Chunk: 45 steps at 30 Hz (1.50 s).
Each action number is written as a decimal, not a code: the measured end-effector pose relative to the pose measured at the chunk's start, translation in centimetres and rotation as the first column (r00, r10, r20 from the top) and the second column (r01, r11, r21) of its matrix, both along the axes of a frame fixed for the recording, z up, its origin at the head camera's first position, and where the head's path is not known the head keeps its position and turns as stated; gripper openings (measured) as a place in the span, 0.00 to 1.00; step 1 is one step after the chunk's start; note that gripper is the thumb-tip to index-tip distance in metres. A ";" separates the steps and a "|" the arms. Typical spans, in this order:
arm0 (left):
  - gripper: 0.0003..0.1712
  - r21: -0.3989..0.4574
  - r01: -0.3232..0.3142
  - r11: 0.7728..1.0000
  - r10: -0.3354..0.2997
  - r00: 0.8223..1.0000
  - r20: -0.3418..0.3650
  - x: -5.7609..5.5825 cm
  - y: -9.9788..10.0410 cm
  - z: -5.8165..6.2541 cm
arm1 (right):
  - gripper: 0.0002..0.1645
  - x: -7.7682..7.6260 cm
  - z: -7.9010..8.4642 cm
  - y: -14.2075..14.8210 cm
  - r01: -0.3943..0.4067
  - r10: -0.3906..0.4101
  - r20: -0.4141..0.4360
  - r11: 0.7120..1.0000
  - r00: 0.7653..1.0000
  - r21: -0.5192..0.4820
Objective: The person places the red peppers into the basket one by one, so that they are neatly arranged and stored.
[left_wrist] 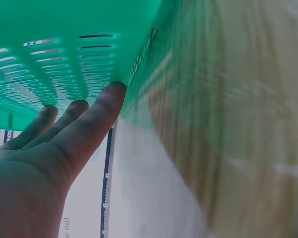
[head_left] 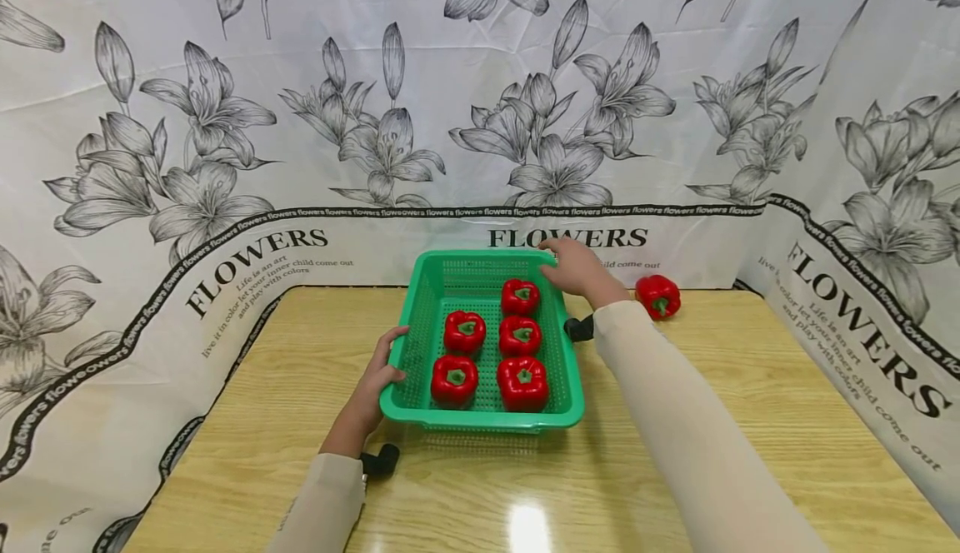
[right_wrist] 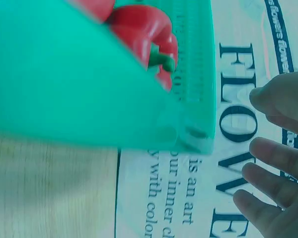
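A green perforated plastic basket (head_left: 480,422) sits on the wooden table and holds several red bell peppers (head_left: 464,332). They stand in two columns, two on the left and three on the right, green stems up. My left hand (head_left: 372,392) is at the basket's left side; in the left wrist view its straight fingers (left_wrist: 92,121) reach to the slotted outer wall. Over the back right corner is my right hand (head_left: 573,268). The right wrist view shows its fingers (right_wrist: 278,153) spread and apart from the rim, holding nothing.
Another red bell pepper (head_left: 657,296) lies on the table (head_left: 750,386) to the right of the basket, near the back edge. A white curtain (head_left: 420,161) with printed flowers and lettering surrounds the table at the back and sides.
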<state>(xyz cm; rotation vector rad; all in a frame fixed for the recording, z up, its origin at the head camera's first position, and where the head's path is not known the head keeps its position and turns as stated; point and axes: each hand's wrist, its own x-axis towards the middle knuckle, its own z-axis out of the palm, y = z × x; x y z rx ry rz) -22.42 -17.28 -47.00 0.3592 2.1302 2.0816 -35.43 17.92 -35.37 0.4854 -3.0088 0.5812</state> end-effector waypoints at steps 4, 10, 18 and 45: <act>0.45 0.000 0.004 1.000 -0.004 1.000 0.000 0.0 0.0 0.1 | 0.31 -0.1 -0.4 1.1 0.023 -0.022 0.013 0.999 1.000 -0.035; 0.45 -0.008 -0.009 1.000 0.009 1.000 0.000 0.0 0.1 0.0 | 0.31 -0.1 -1.0 2.7 0.059 -0.059 -0.009 0.998 0.998 -0.013; 0.45 -0.002 0.003 1.000 -0.003 1.000 0.008 0.0 -0.1 0.0 | 0.32 0.4 -1.9 5.2 0.142 -0.142 -0.006 0.990 0.990 -0.007; 0.47 -0.012 0.009 1.000 -0.008 1.000 0.021 -0.3 -0.2 -0.1 | 0.39 2.0 -5.5 12.0 0.401 -0.401 -0.026 0.912 0.916 0.084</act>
